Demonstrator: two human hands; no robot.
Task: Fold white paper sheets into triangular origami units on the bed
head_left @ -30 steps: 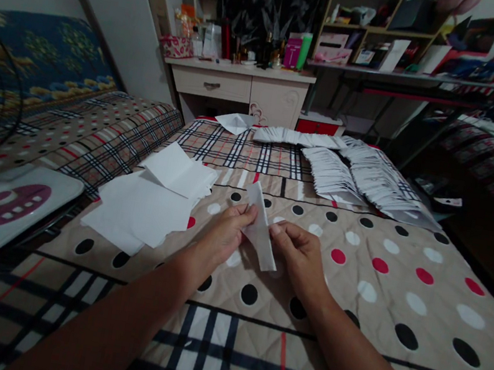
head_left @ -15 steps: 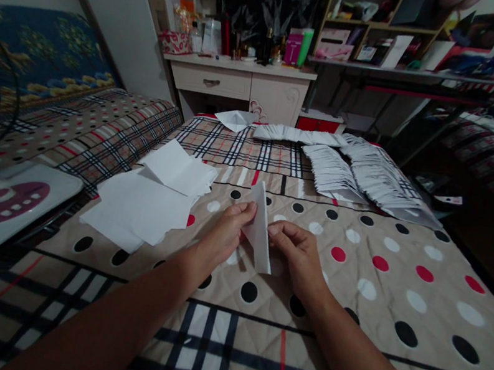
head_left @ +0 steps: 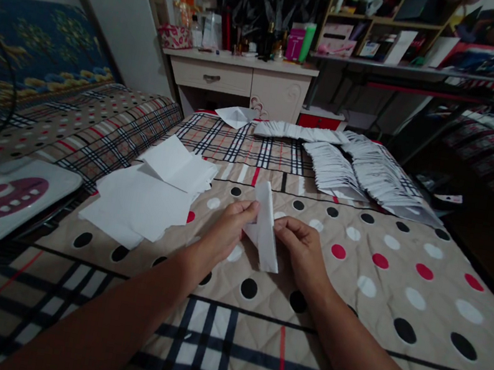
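Note:
A folded sheet of white paper (head_left: 265, 235) stands on edge above the bed, its folded layers showing along the near side. My left hand (head_left: 231, 226) pinches it from the left, thumb on top. On the other side, the curled fingers of my right hand (head_left: 301, 243) are closed at the paper's right edge; the fingertips are partly hidden. Left of my hands lies a loose pile of white sheets (head_left: 144, 202), with a creased sheet (head_left: 175, 163) on top. Rows of folded papers (head_left: 332, 171) lie at the far right of the bed.
A patterned quilt (head_left: 221, 338) covers the bed. Another creased paper (head_left: 235, 117) and a long row of folded papers (head_left: 300, 133) lie along its far edge. A white case with a purple oval (head_left: 8, 199) is at the left. A dresser (head_left: 240, 83) stands beyond the bed.
The folded paper has turned and shifted slightly right, so more of its right face and layered edge shows. Both hands stay at it.

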